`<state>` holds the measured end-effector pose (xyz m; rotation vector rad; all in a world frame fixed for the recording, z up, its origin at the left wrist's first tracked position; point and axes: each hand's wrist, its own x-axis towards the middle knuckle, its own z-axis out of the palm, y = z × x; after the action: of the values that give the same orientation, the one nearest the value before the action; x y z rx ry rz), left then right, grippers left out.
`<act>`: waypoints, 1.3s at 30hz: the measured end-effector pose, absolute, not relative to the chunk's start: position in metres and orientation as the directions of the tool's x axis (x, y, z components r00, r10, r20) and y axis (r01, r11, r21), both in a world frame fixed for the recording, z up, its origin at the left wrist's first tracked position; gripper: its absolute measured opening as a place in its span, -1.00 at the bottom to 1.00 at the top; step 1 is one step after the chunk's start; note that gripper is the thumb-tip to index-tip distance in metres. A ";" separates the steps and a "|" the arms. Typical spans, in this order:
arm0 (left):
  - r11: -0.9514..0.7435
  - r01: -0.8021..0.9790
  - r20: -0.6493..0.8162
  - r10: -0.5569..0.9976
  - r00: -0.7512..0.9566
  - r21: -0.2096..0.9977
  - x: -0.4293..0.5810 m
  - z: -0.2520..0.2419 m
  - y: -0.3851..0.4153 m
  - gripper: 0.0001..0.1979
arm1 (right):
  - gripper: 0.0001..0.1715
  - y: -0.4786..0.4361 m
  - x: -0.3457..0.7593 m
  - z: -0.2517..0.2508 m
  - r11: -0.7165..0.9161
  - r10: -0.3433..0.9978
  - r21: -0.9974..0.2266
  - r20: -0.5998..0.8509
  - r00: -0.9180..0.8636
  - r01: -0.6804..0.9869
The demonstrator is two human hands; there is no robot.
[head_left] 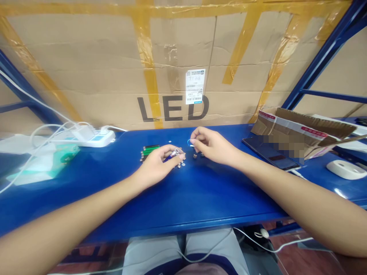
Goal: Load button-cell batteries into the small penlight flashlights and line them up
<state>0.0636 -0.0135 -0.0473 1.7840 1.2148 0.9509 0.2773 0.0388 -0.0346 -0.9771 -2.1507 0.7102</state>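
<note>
Your left hand (159,162) curls round 1 blue stick (174,153), partly hiding green sticks (147,151); your right hand (210,143) pinches 1 tiny thing (189,143). 1 phone (265,152) and 1 mouse (345,169) lie right.

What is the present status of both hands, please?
Left hand: holding blue, metal-tipped item. Right hand: pinching thin blue-white item, detail unclear. Small metal pieces lying between hands. Green and black sticks beside left hand, not blocking.

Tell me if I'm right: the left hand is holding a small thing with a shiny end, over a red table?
Not quite: the table is blue, not red, as the head view shows. The left hand is holding a small thing with a shiny end over it.
</note>
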 end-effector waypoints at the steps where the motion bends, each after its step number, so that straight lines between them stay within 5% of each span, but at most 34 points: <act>1: -0.291 0.395 0.190 0.943 0.273 0.871 0.063 -0.046 -0.014 -0.70 | -0.83 0.033 0.274 -0.035 0.590 0.771 -0.703 0.346 -0.535 0.396; 10: -0.430 0.397 0.321 0.894 0.313 0.811 0.062 -0.046 -0.018 -0.65 | -0.78 0.008 0.265 -0.032 0.742 0.627 -0.567 0.397 -0.670 0.359; 17: -0.309 0.273 0.236 0.934 0.269 0.911 0.064 -0.043 -0.020 -0.67 | -0.66 0.007 0.267 -0.030 0.804 0.593 -0.150 0.272 -0.758 0.575; 22: -0.257 0.194 0.196 0.938 0.287 0.947 0.065 -0.045 -0.020 -0.69 | -0.70 0.004 0.268 -0.025 0.809 0.570 0.032 0.201 -0.797 0.587; 31: -0.336 0.358 0.217 0.917 0.334 0.871 0.067 -0.043 -0.022 -0.69 | -0.68 0.006 0.266 -0.029 0.752 0.607 0.185 0.180 -0.774 0.633; 39: -0.463 0.384 0.265 0.843 0.468 0.799 0.064 -0.042 -0.029 -0.61 | -0.66 0.006 0.264 -0.022 0.656 0.718 0.060 0.257 -0.647 0.752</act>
<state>0.0639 -0.0286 -0.0424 2.0453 1.0153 0.8778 0.2644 0.0056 -0.0222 -1.1979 -2.6629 -0.2384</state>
